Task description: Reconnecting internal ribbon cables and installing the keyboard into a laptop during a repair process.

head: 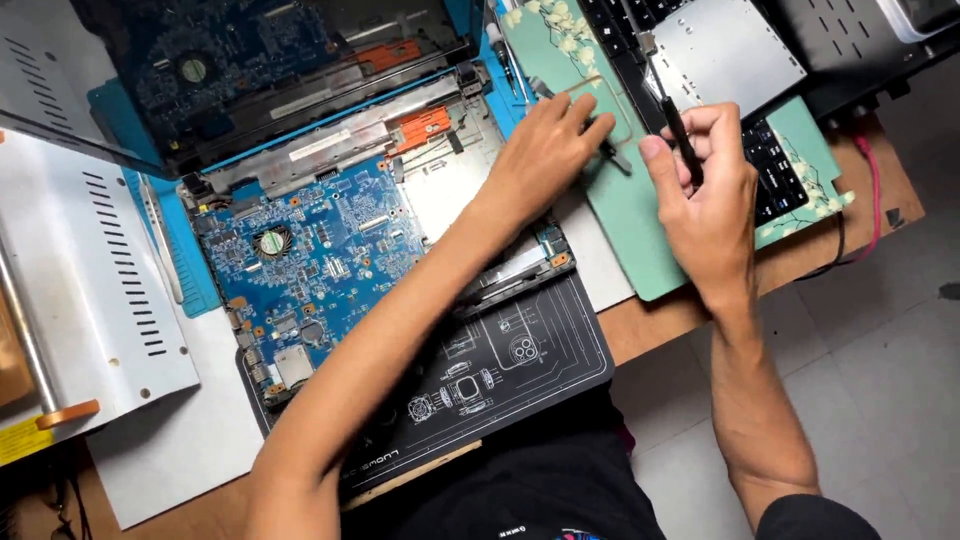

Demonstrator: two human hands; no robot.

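Observation:
An opened laptop with a bare blue motherboard (320, 245) lies on a black work mat (530, 375). My right hand (705, 195) grips a slim black screwdriver (675, 120), its tip pointing up toward a silver drive (735, 45). My left hand (550, 150) reaches across the laptop and rests on a green floral mat (625, 225), its fingertips on a small dark tool or part (612, 152). Whether the left fingers pinch that part I cannot tell.
The laptop's dark screen (260, 70) stands tilted at the back. A white perforated metal unit (95, 285) sits at the left. A black keyboard (785, 170) lies under the silver drive. A red cable (875, 195) hangs at the right table edge. Grey floor is at the right.

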